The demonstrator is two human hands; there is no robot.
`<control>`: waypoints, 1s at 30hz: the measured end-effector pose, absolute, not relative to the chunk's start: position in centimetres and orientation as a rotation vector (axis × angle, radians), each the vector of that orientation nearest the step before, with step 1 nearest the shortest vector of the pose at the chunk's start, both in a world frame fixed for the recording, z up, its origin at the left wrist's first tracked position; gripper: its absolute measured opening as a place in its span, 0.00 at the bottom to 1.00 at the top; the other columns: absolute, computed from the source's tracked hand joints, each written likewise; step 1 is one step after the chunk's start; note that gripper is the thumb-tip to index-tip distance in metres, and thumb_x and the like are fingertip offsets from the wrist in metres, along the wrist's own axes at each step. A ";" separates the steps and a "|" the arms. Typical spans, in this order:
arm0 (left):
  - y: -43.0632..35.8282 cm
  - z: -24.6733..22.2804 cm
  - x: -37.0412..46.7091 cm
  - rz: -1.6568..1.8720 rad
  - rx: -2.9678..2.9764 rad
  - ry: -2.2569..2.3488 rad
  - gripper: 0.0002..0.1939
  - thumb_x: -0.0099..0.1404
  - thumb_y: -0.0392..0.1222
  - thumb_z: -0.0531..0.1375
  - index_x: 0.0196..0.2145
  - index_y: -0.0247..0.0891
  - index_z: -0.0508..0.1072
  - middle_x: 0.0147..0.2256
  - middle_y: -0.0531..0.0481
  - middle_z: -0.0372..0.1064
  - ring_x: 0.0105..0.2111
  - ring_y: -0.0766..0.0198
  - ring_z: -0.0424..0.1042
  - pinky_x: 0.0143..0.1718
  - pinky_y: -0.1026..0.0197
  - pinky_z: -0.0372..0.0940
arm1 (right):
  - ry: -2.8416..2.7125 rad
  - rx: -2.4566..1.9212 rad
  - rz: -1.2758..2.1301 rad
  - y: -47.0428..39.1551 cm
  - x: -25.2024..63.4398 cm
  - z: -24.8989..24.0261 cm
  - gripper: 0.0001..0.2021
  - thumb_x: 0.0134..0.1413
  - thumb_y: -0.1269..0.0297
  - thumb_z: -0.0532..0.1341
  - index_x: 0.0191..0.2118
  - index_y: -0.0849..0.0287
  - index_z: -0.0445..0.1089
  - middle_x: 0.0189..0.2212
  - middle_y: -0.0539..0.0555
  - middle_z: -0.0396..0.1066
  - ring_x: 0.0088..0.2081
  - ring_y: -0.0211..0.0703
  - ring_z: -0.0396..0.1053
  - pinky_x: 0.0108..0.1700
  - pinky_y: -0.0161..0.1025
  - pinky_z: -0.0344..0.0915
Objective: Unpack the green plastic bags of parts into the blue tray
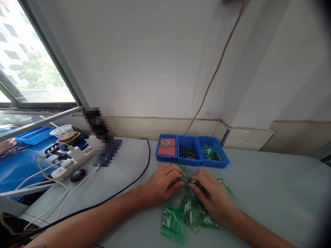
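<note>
Between my two hands is a green plastic bag (186,179), pinched along its top edge. My left hand (165,181) grips its left end with thumb and fingers. At the other end, my right hand (213,193) has thumb and fingers closed on the same bag. Below lie more green bags (190,213) with pale metal-looking pieces showing through. One flat green bag (172,224) rests nearest the front, left of the others. Part of another green bag (226,187) shows beyond my right hand. What the held bag contains is hidden.
Three blue bins stand against the wall: one with a red card (167,148), one with dark screws (187,152), one with green bags (210,152). A black cable (124,187) crosses the table under my left arm. Leftward are a power strip (72,163), mouse (78,175) and drink cup (63,132).
</note>
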State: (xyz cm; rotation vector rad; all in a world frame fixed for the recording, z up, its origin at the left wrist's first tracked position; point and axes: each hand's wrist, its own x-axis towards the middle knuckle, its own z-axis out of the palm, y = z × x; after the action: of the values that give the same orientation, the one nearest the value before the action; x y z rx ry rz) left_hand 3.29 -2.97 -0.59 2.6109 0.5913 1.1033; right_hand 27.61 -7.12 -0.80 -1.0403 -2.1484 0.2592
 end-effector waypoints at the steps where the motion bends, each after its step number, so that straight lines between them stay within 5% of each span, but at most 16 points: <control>1: -3.0 -0.6 3.3 1.101 2.611 0.585 0.09 0.81 0.42 0.55 0.45 0.36 0.72 0.45 0.42 0.75 0.45 0.57 0.73 0.50 0.54 0.67 | -2.143 -1.044 0.272 -7.2 27.6 -0.8 0.04 0.76 0.62 0.56 0.47 0.52 0.67 0.39 0.53 0.72 0.40 0.48 0.72 0.40 0.41 0.70; 10: -2.9 -0.6 3.2 1.004 2.653 0.641 0.14 0.81 0.50 0.54 0.45 0.36 0.72 0.46 0.41 0.75 0.46 0.55 0.72 0.50 0.53 0.67 | -2.113 -1.053 0.243 -6.9 27.8 -1.5 0.06 0.78 0.61 0.54 0.46 0.51 0.67 0.39 0.54 0.73 0.40 0.49 0.74 0.41 0.42 0.72; 30: -2.8 -0.9 3.4 1.070 2.616 0.645 0.08 0.81 0.41 0.54 0.50 0.37 0.71 0.48 0.41 0.75 0.48 0.55 0.74 0.51 0.52 0.70 | -2.117 -1.071 0.301 -7.1 27.5 -1.5 0.03 0.74 0.64 0.57 0.49 0.52 0.66 0.41 0.54 0.72 0.42 0.50 0.73 0.44 0.45 0.72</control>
State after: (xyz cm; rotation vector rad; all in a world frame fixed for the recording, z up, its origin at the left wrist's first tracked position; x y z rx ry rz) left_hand 3.38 -2.79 -0.91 2.6161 0.6452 1.0702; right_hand 27.45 -7.12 -1.53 -1.0707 -2.1168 0.3012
